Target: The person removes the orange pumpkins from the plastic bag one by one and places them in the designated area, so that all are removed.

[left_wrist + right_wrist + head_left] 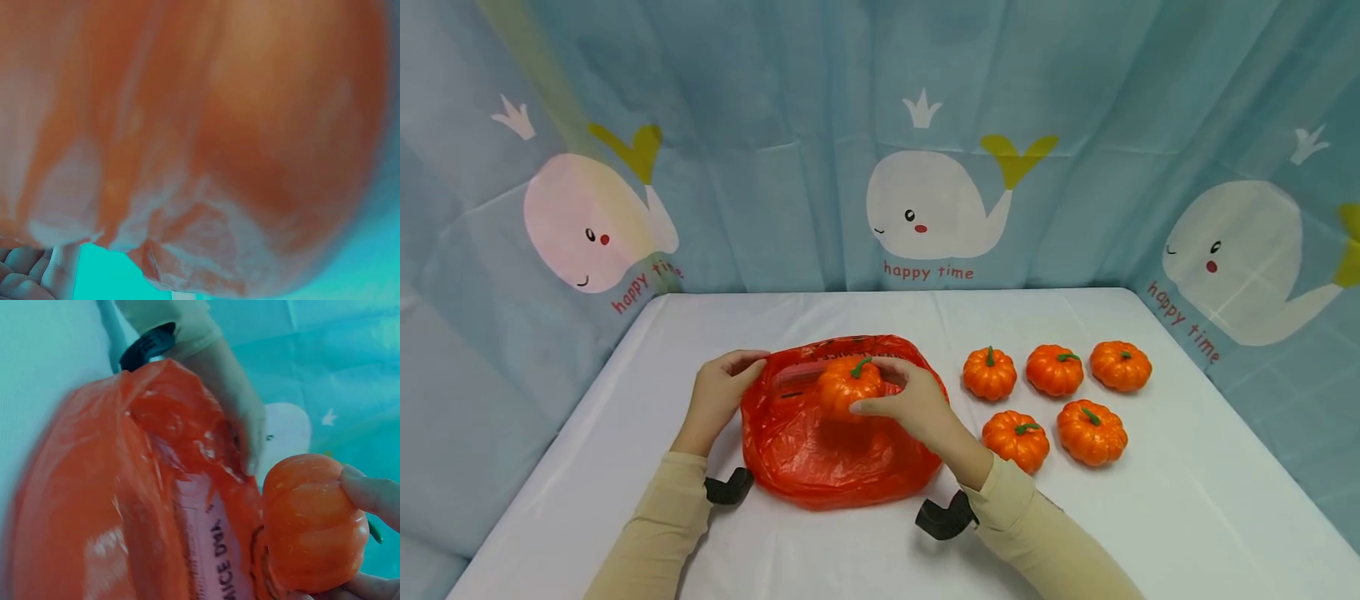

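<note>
A small orange pumpkin [842, 390] with a green stem is in my right hand [917, 408], the thumb on its near side and the fingers behind. It hangs over the mouth of a red plastic bag [805, 479]. My left hand [718, 396] grips the bag's far left edge. Seen from the right wrist, the bag [81, 506] gapes open with black print inside, and the pumpkin [315, 525] is just beside its rim. Blurred bag film [250, 125] fills most of the left wrist view, hiding the left fingertips' hold.
Several more orange pumpkins [1092, 433] with green stems stand on the white table [1187, 500] to the right of the bag. A blue curtain [760, 150] with whale prints surrounds the table at the back and sides. Black wrist mounts [946, 517] jut from both sleeves.
</note>
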A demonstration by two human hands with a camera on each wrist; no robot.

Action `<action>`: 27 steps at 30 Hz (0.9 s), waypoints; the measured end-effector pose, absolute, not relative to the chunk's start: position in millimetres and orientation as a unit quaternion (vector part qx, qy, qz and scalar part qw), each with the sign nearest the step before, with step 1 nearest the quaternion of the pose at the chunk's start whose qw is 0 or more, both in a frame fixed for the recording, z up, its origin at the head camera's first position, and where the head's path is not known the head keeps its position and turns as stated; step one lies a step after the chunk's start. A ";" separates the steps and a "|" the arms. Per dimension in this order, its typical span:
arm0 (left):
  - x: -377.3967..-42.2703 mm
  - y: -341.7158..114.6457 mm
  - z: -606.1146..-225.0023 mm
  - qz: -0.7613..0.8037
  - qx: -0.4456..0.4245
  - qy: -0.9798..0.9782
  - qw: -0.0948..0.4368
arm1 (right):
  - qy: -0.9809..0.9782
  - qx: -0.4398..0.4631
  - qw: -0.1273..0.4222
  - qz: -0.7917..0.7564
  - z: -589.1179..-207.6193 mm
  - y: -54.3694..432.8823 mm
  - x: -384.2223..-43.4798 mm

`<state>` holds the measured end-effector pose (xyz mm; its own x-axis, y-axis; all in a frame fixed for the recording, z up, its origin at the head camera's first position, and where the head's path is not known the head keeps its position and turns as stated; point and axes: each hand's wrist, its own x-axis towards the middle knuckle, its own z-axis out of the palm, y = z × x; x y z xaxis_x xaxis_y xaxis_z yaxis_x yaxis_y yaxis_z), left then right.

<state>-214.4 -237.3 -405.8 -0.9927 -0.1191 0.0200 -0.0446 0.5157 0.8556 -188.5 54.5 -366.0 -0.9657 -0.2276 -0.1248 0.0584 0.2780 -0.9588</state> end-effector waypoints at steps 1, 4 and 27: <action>-214.7 -236.6 -406.4 -0.490 0.046 -0.870 0.037 | 0.793 -0.050 0.117 -0.596 -364.5 58.2 -187.4; -216.0 -235.2 -407.3 -0.489 0.047 -0.870 0.035 | 0.799 -0.040 0.111 -0.590 -359.9 68.9 -184.2; -218.9 -238.9 -409.3 -0.487 0.053 -0.871 0.034 | 0.814 0.015 0.076 -0.576 -334.6 160.0 -168.8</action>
<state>-218.9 -238.9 -409.3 -0.9921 -0.1254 0.0085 -0.0584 0.5204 0.8519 -168.8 160.0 -334.6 -0.9882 -0.0633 -0.1398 0.1107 0.3367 -0.9351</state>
